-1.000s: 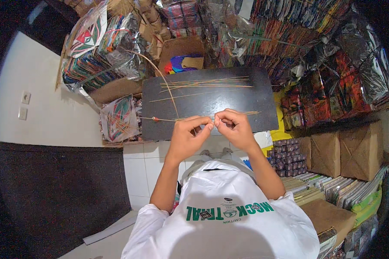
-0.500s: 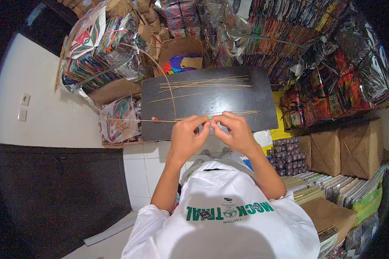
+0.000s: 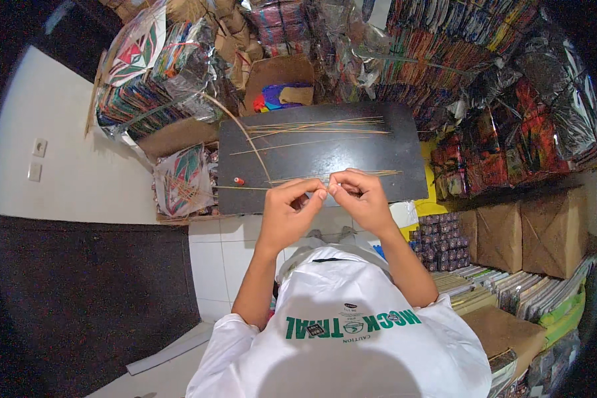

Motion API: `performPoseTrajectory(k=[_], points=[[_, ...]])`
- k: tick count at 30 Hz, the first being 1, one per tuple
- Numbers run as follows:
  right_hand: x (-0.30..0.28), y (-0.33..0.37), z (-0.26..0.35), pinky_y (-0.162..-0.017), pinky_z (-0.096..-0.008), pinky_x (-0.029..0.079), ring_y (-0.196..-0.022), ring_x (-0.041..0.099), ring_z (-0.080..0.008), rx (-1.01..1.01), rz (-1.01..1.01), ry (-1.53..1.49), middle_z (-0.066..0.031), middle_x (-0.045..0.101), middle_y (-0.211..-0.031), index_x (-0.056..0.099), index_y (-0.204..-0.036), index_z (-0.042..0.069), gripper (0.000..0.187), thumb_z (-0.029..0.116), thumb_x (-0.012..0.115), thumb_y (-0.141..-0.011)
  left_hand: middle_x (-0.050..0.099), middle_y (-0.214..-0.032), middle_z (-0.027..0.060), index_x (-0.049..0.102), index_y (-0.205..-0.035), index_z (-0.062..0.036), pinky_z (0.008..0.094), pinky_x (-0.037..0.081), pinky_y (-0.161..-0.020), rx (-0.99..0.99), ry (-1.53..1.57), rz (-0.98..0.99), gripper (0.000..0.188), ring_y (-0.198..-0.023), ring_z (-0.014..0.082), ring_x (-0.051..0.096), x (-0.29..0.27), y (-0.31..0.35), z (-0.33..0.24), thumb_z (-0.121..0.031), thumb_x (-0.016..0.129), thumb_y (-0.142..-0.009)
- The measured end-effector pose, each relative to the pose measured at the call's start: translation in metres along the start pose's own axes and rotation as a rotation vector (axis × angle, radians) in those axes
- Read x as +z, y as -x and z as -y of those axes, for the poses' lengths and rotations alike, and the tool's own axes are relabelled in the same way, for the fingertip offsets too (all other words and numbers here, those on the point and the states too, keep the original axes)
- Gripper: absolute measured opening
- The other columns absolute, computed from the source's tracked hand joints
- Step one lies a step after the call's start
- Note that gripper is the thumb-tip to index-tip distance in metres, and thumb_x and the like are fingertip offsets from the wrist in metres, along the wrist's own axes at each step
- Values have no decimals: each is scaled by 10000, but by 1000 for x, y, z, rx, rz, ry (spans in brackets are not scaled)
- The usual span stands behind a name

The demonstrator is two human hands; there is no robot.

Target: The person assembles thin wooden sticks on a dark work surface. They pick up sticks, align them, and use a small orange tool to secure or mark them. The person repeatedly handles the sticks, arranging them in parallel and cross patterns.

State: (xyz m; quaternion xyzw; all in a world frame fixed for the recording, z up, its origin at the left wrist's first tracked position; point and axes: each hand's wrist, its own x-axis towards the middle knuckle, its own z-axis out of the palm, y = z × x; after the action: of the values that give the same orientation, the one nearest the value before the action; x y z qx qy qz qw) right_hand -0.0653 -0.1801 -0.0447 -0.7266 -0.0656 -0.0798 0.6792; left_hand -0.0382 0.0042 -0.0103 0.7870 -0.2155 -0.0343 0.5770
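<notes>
Switch plates (image 3: 36, 159) sit on the pale wall at far left, and next comes a patterned paper sheet (image 3: 191, 171) in red, green and white, with several thin sticks (image 3: 179, 190) lying across its lower part. A straight thin stick (image 3: 239, 188) runs over the left end of the dark table (image 3: 285, 169), just below a small red spool (image 3: 239, 180), and into the left hand (image 3: 286, 209), whose curled fingers grasp it. A bent cane strip (image 3: 249, 140) arcs down from the upper left to that same hand. Beyond both hands, loose straight sticks (image 3: 318, 126) lie on the far half of the tabletop. The right hand (image 3: 363, 202) nearly meets the left, its thumb and forefinger pinched together; what lies between these fingertips is too small to tell. More sticks (image 3: 381, 173) show just past its knuckles. Farther right stand stacked small dark boxes (image 3: 440, 242), then brown paper-wrapped parcels (image 3: 550, 232).
</notes>
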Motion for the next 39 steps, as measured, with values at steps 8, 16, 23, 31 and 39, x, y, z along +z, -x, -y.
performPoseTrajectory(k=[8, 16, 23, 31, 39], points=[[9, 5, 14, -503, -269, 350, -556, 444, -93, -130, -50, 285, -29, 586, -742, 698, -961, 7, 147, 124, 724, -876, 679, -780, 40, 738, -978, 5, 238, 424, -551, -10, -120, -90, 128, -625, 71, 560, 2, -2, -8, -84, 696, -896], [-13, -7, 26, -598, -384, 478, -675, 612, -297, -243, 110, 463, -114, 628, -807, 696, -990, 49, 183, 164, 709, -849, 748, -898, 106, 744, -985, -4, 244, 465, -575, 34, -211, 18, 142, -660, 113, 629, 0, 1, -11, -78, 711, -868], [-11, -7, 21, -517, -297, 353, -564, 438, -131, -150, 81, 200, -38, 525, -703, 688, -930, 44, 148, 166, 718, -851, 709, -813, 58, 746, -983, -24, 234, 416, -514, 101, -34, -23, 127, -574, 65, 540, 0, 6, -3, -85, 724, -873], [8, 5, 20, -500, -279, 338, -558, 440, -100, -222, -29, 286, -25, 546, -722, 690, -937, 25, 120, 105, 721, -854, 718, -873, 63, 734, -967, 6, 223, 447, -576, -4, -88, -121, 105, -682, 71, 596, 1, 9, -12, -56, 719, -884], [-9, -5, 27, -530, -307, 396, -599, 502, -147, -323, 87, 371, -56, 576, -754, 679, -951, 28, 126, 112, 704, -860, 705, -804, 60, 744, -963, -4, 231, 427, -542, 38, -182, -22, 113, -618, 75, 574, 1, 12, -20, -58, 729, -865]])
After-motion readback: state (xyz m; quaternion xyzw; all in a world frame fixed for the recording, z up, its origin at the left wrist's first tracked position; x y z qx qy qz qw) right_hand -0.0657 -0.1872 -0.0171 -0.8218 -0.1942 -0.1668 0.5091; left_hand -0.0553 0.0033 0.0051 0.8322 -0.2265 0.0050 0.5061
